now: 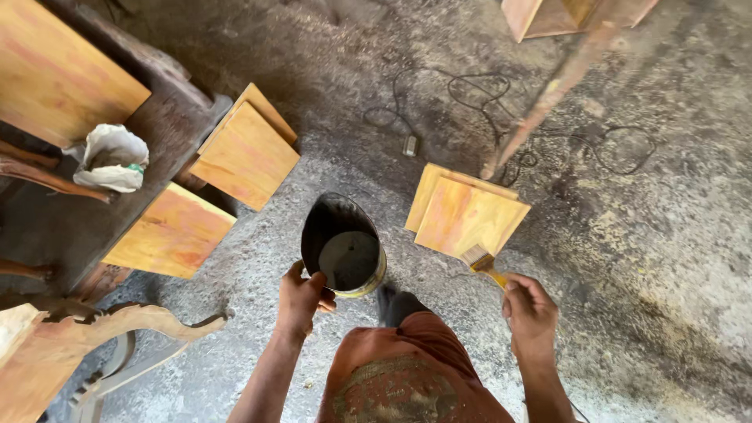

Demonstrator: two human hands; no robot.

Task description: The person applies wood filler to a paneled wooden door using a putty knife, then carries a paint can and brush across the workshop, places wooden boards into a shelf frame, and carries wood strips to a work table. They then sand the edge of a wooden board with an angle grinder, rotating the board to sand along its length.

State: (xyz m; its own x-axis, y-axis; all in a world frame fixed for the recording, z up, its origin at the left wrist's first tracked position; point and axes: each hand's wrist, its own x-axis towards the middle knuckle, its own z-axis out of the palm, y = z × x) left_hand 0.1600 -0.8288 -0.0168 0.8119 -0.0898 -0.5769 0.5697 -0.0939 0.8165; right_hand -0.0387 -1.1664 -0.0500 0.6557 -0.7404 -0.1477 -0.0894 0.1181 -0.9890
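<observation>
inspector: nearest the lens was the person's own rust-orange garment (407, 368), stained across the front. above it, both bare forearms reached forward over the gritty concrete floor (666, 258).

clerk: and the hands?

inspector: the left hand (301, 300) was closed on the rim of a round metal tin (343, 247), fingers curled over the near edge. the tin was held in the air at centre, tilted, dark and blackened inside, with a dull pool of liquid at the bottom and a brassy outer band.

clerk: the right?

inspector: the right hand (530, 309) was clenched around the yellow handle of a flat paintbrush (479, 260), bristles pointing away, just over the near corner of two stacked orange-toned wooden panels (466, 211) lying on the floor.

clerk: anything beside?

inspector: more panels (247, 149) leaned at the left, beside a crumpled white rag (110, 157).
</observation>
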